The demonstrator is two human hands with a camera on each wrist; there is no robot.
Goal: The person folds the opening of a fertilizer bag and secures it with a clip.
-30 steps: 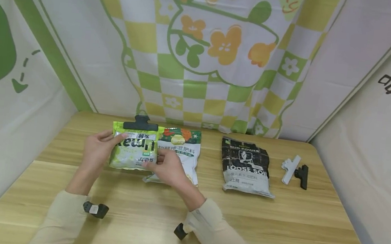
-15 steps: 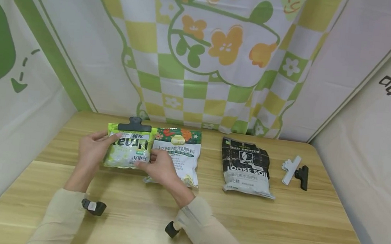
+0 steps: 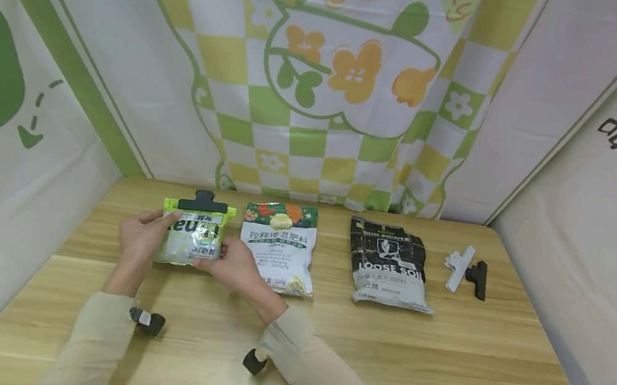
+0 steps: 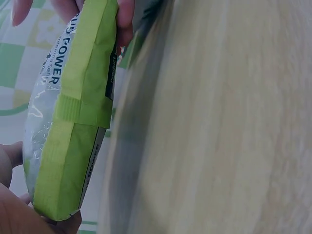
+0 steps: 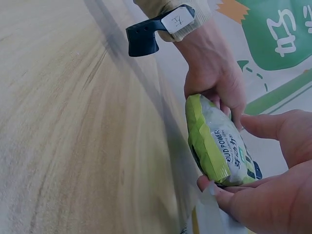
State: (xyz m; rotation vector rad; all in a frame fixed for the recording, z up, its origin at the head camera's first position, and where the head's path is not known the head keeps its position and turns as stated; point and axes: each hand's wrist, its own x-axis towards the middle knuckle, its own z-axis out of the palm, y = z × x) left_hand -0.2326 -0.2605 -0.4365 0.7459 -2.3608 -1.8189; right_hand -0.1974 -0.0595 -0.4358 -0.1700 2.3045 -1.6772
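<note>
Both hands hold a small lime-green and clear bag (image 3: 192,240) printed "Umax", its lettering upside down in the head view. A wide black bag clip (image 3: 204,204) spans its far edge. My left hand (image 3: 141,239) grips the left side, thumb on the front. At the lower right side, my right hand (image 3: 234,267) pinches the bag, thumb in front and fingers behind. In the left wrist view, the green bottom (image 4: 80,109) of the bag faces the camera, apart from the wooden table (image 4: 219,117). The bag's back is mostly hidden.
Just right of the hands lies a white bag with a green top (image 3: 281,249). Farther right are a black and grey "Loose Soil" bag (image 3: 391,265), a white clip (image 3: 459,268) and a smaller black clip (image 3: 477,279). A checked curtain (image 3: 335,145) hangs behind the table.
Both hands have carried the clipped green bag leftward and slightly nearer, uncovering the white bag beside it. The other bag and the loose clips stay where they were.
</note>
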